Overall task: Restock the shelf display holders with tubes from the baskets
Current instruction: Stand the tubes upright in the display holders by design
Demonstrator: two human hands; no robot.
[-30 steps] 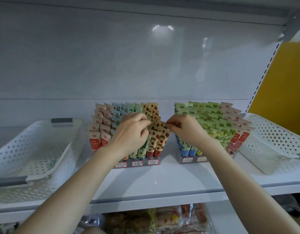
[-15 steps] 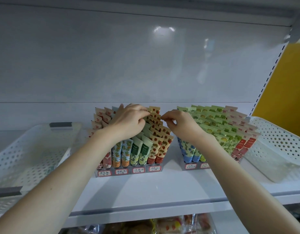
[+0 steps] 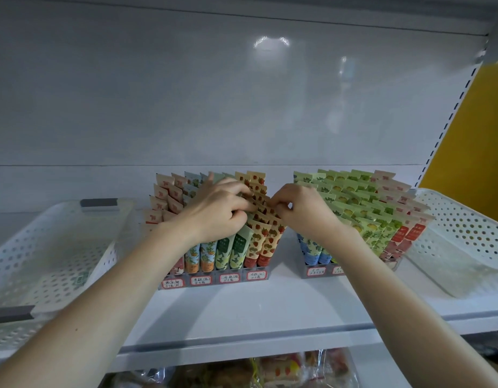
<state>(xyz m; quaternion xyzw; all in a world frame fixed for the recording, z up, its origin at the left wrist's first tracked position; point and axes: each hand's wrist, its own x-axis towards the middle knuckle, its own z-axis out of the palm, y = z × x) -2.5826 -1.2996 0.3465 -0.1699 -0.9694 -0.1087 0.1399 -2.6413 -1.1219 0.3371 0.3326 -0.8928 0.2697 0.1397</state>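
Both hands meet near the centre of the head view, over the left display holder. The left hand reaches in from seven o'clock with its fingers curled, thumb and fingertips pinching the crimped tops of the strawberry-print tubes. The right hand comes in from five o'clock, also curled, and pinches the same tops from the other side. Those tubes stand tilted back in the holder's column at three o'clock, rising in tiers. Beside them, toward nine o'clock, are columns of green, orange-fruit and pale pink tubes.

Handwritten price labels run along the holder's front edge. The right display holder stands just beside it at three o'clock, packed with green, blue and red tubes.

A white perforated left basket sits at nine o'clock on the shelf, and the right basket at three o'clock; what they hold cannot be made out. Packaged goods lie below at six o'clock. A yellow wall shows at two o'clock.
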